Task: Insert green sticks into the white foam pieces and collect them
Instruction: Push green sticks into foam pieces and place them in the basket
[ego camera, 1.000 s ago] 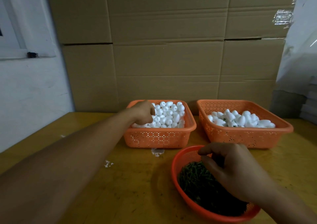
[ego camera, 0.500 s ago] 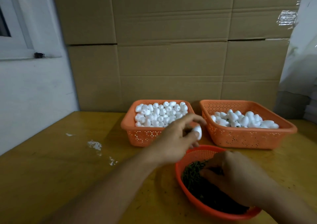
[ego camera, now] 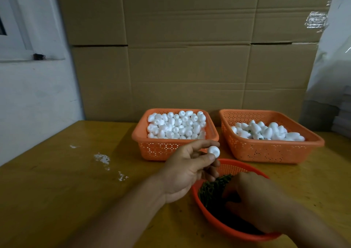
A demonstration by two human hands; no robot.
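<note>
My left hand [ego camera: 187, 168] pinches one white foam piece [ego camera: 214, 151] between thumb and fingertips, held above the far rim of the round orange bowl [ego camera: 235, 230]. Dark green sticks [ego camera: 213, 188] fill that bowl. My right hand [ego camera: 254, 200] reaches down into the sticks with fingers curled; whether it holds a stick is hidden. Behind, the left orange basket [ego camera: 161, 148] is heaped with plain foam pieces [ego camera: 176, 126]. The right orange basket [ego camera: 266, 152] holds foam pieces with green stubs [ego camera: 266, 131].
All sits on a yellow wooden table [ego camera: 76, 190] with white crumbs [ego camera: 101, 158] at the left. Stacked cardboard boxes [ego camera: 190, 57] stand close behind the baskets. A white wall [ego camera: 34, 105] is at the left and a plastic-wrapped stack [ego camera: 330, 76] at the right.
My left hand took a foam piece from the left basket and brought it back over the bowl. My right hand stayed in the sticks, shifting slightly.
</note>
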